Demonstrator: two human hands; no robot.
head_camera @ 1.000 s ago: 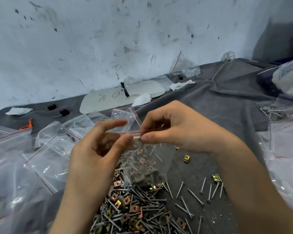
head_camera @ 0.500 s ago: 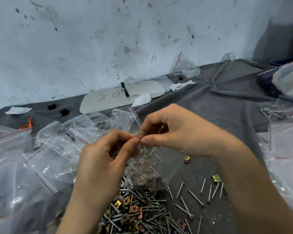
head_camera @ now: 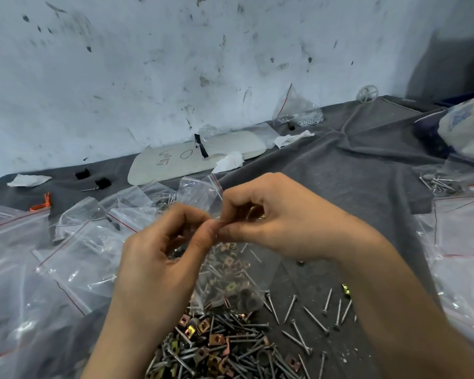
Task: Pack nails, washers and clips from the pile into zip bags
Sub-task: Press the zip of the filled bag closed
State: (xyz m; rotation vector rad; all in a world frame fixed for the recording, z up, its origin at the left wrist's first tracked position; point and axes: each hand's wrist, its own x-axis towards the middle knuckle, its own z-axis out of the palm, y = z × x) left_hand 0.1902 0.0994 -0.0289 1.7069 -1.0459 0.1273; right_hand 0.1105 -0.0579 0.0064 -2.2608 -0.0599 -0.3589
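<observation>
Head view: left hand [head_camera: 159,258], right hand [head_camera: 279,222] raised together, both grips pinching zip bag [head_camera: 230,274] top.

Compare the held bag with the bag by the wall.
The held bag hangs pinched between left hand and right hand; the wall bag stands untouched on the cloth. The held bag carries nails and brass clips; the wall bag, small silvery bits. Both are clear with red strips.
</observation>
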